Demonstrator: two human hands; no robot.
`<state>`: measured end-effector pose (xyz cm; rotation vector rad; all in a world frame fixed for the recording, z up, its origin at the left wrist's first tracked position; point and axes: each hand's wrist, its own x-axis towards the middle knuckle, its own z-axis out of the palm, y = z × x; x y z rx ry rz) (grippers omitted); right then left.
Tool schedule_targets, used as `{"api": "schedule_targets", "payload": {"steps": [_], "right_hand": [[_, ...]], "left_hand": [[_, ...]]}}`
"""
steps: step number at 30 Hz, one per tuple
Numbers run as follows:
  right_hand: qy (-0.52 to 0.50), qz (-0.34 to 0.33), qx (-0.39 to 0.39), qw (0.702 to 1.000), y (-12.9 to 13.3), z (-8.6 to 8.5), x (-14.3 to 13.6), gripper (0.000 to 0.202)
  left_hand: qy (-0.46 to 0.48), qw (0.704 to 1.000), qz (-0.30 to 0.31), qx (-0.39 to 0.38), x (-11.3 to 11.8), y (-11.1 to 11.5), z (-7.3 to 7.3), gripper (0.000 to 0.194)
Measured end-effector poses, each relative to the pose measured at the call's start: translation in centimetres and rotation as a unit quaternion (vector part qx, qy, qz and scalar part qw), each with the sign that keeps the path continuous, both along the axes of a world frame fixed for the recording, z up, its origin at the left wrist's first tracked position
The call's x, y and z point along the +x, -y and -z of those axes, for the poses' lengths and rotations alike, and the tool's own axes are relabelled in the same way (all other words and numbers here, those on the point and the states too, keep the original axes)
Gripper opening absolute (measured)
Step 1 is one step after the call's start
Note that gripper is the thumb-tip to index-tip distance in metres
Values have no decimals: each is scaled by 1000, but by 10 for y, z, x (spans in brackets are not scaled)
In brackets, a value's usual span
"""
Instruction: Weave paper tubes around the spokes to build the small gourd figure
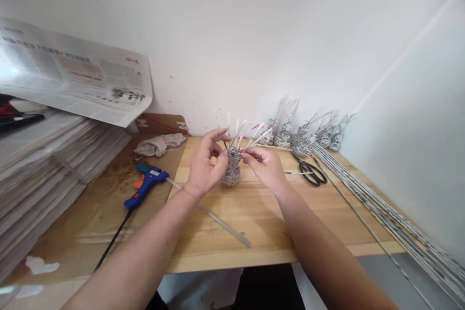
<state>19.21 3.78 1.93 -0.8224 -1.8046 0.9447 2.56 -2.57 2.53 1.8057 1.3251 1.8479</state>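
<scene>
A small vase woven from rolled newspaper [231, 174] stands upright in the middle of the wooden table, its loose paper strips [238, 131] fanning up from the top. At its neck, my left hand [209, 162] has curled fingers, with the thumb against the left side and the index finger stretched among the strips. From the right, my right hand [264, 164] pinches a paper strip close to the rim with thumb and forefinger. The exact contact of the left fingertips is partly hidden.
A blue glue gun [147, 186] with a long glue stick [225, 225] lies left; beyond it are a cloth [160, 145] and stacked newspapers [61, 160]. Several woven pieces [283, 135] line the wall. Black scissors [313, 173] and long paper rolls [366, 193] lie right.
</scene>
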Motion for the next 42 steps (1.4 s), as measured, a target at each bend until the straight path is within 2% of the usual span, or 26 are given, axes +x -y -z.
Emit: {"api": "schedule_targets", "payload": {"steps": [1, 3, 6, 8, 11, 14, 20, 26, 30, 38, 42], "right_hand": [[6, 2, 8, 1000, 2, -1, 0, 16], [23, 14, 30, 999, 4, -2, 0, 16], [54, 35, 65, 996, 6, -2, 0, 15], [80, 44, 91, 992, 7, -1, 0, 17], [103, 43, 127, 986, 9, 0, 0, 20], [95, 39, 136, 985, 11, -1, 1, 20], [102, 43, 153, 982, 16, -3, 0, 15], [80, 76, 166, 980, 19, -3, -2, 13], [112, 95, 170, 975, 19, -6, 0, 9], [160, 114, 144, 970, 16, -6, 0, 23], [160, 96, 188, 964, 21, -9, -1, 20]], "left_hand": [[-24, 999, 27, -16, 2, 1, 0, 52], [-71, 995, 43, -48, 5, 1, 2, 52], [-106, 992, 11, -70, 7, -3, 5, 33], [-101, 992, -6, -76, 6, -5, 5, 24], [-85, 992, -15, -95, 2, -7, 3, 23], [-57, 992, 0, -112, -3, -9, 4, 23], [-19, 995, 29, -96, -9, -13, 3, 20], [6, 987, 43, -154, -15, -16, 2, 23], [16, 986, 47, -162, -21, -20, 7, 21], [4, 983, 67, -172, -24, -20, 6, 16], [-8, 984, 70, -165, -25, -21, 6, 16]]}}
